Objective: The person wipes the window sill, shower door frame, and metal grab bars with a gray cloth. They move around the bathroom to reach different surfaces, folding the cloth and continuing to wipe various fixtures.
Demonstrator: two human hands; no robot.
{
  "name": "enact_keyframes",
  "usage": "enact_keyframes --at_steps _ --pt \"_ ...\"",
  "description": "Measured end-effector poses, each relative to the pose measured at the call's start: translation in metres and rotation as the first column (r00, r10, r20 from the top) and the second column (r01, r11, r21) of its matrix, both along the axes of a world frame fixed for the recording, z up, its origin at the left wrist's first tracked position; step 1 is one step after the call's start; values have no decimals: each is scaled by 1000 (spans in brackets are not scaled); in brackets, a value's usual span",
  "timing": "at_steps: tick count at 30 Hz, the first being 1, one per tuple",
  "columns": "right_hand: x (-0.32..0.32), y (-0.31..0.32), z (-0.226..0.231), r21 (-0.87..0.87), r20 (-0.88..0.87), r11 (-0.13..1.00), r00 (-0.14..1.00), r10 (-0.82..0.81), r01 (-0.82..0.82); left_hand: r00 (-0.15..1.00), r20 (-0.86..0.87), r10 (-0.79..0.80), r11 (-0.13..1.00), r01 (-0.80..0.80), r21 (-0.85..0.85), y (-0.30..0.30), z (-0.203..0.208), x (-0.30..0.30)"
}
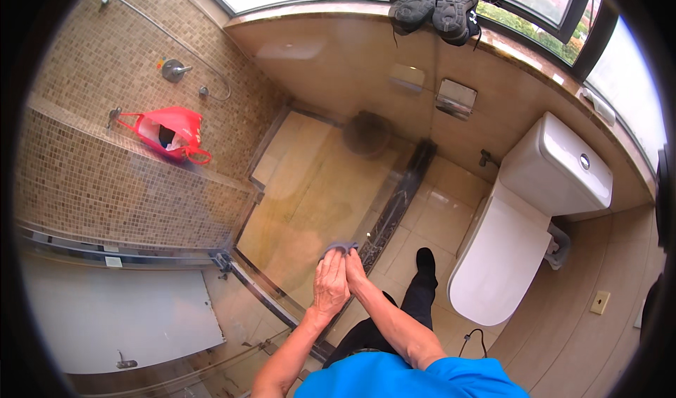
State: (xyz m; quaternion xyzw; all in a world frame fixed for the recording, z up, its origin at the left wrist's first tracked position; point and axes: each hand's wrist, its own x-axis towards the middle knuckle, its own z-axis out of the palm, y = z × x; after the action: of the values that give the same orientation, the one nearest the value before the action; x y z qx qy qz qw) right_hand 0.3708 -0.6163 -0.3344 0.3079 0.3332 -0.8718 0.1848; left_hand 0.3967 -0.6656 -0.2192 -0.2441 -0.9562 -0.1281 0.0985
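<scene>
Both my hands come together in front of me, in the middle of the head view. A grey cloth (341,246) is bunched at their fingertips. My left hand (329,284) is closed on the cloth, its back turned up. Beside it, touching, my right hand (355,268) is closed on the cloth's right side; part of its fingers is hidden behind the left hand. Beyond the cloth lie the tan shower floor (299,165) and a dark marble sill (394,211). Faint reflections suggest clear glass there, but I cannot tell whether the cloth touches it.
On the right stands a white toilet (493,257), lid down. A red bag (172,127) hangs at the tiled half-wall. A dark bucket (366,134) stands in the shower's far corner. Dark shoes (453,16) rest on the window ledge. A cable (473,336) lies near the toilet.
</scene>
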Motion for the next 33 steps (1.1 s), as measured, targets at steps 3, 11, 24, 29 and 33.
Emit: enact_keyframes --at_steps 3,11,24,29,33 --pt "-13 11 -4 -25 36 999 999 32 -31 1000 4 1 1000 -1 12 4 -1 -4" --pt "-149 120 12 311 -371 925 924 -92 217 991 -116 -70 994 79 71 86 13 -120" --pt "-27 28 -57 -175 110 985 994 17 2 993 112 -40 999 41 -10 18 -48 -33" --pt "34 -24 -50 208 14 975 997 81 -82 995 97 -23 1000 24 -6 -33 -24 35" --pt "36 -28 14 504 -155 864 983 95 -4 999 -38 22 998 -20 56 -53 11 59"
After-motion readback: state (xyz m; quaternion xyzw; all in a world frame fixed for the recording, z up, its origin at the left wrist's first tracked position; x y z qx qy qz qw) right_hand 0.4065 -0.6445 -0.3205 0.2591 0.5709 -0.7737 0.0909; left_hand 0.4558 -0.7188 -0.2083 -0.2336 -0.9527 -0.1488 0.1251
